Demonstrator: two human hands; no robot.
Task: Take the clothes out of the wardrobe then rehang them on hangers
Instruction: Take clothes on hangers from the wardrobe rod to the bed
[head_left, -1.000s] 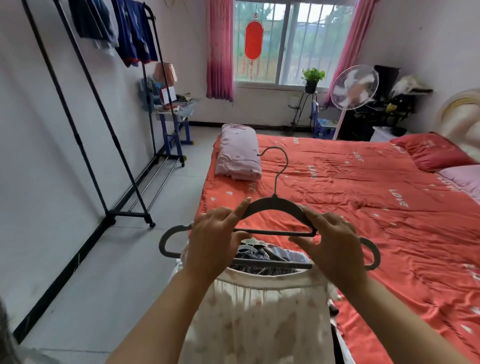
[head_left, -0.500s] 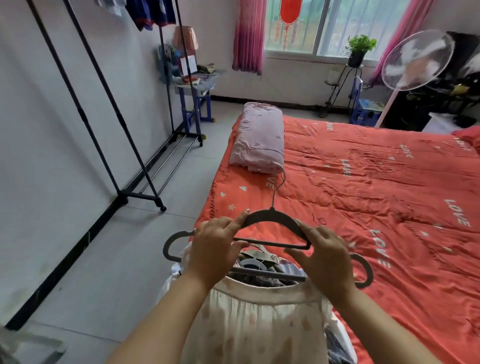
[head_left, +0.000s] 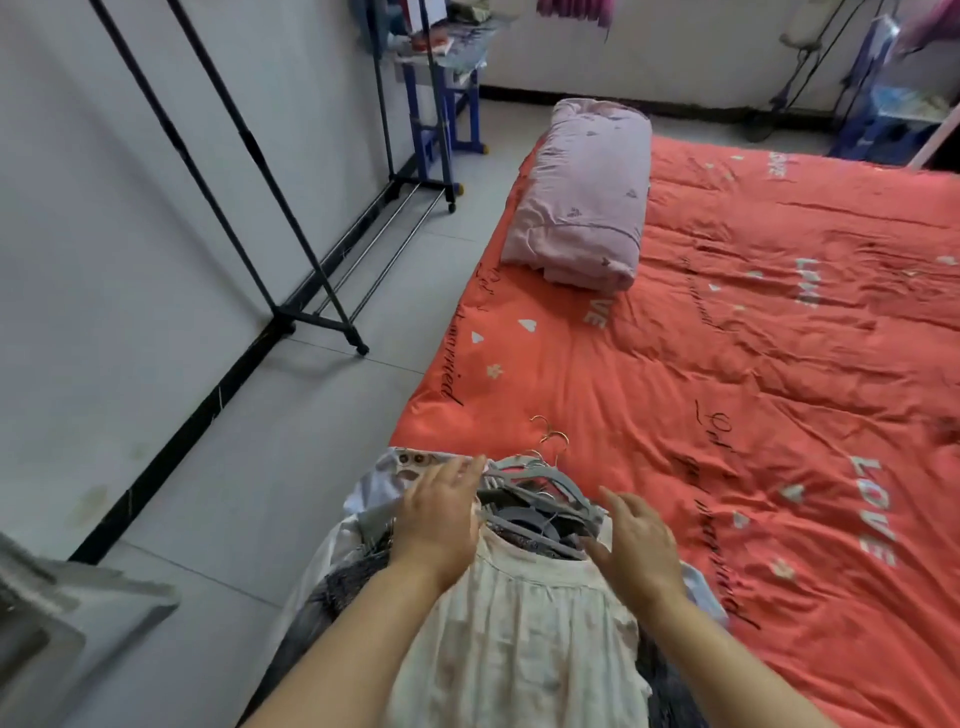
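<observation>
on the red bed (head_left: 727, 374), grey hangers (head_left: 550, 486) lie between the hands (head_left: 441, 512) (head_left: 636, 540) (both flat, fingers spread).

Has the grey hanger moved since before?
Yes, downward. The grey hanger was held up over the red bedcover; now it lies atop the clothes pile, left hand and right hand open.

The clothes rack (head_left: 247, 139) runs off the upper left edge. The cream garment (head_left: 519, 639) covers most of the pile (head_left: 340, 584) beneath.
</observation>
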